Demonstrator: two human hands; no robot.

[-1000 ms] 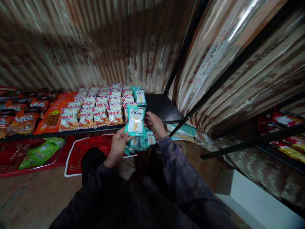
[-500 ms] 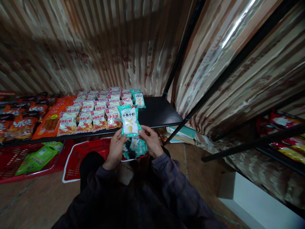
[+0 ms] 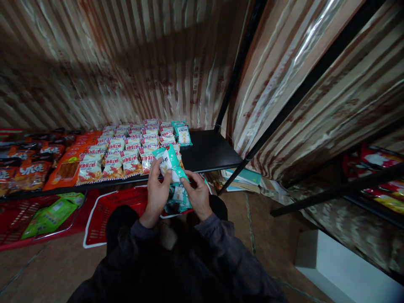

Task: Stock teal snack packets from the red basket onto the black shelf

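A teal and white snack bag (image 3: 169, 165) is held between my two hands, tilted, above the front edge of the black shelf (image 3: 210, 150). My left hand (image 3: 157, 189) grips its left side, with the thumb on the front. My right hand (image 3: 198, 192) pinches its lower right corner. Below them, more teal bags (image 3: 179, 197) lie in a red basket (image 3: 102, 216) with a white rim. Rows of white and red snack bags (image 3: 131, 162) stand on the shelf, and a teal bag (image 3: 183, 134) rests at the right end of the back rows.
Orange snack packs (image 3: 64, 170) lie on the shelf's left. A second red basket (image 3: 12, 219) holds green bags (image 3: 52, 214). Black frame bars (image 3: 268, 126) slant at the right. Papers (image 3: 244, 176) lie under the shelf, and a white box (image 3: 341, 261) sits on the floor.
The held teal bag has gone from upright and facing me to tilted and partly folded. My left hand has moved up along its side. The view has shifted slightly.
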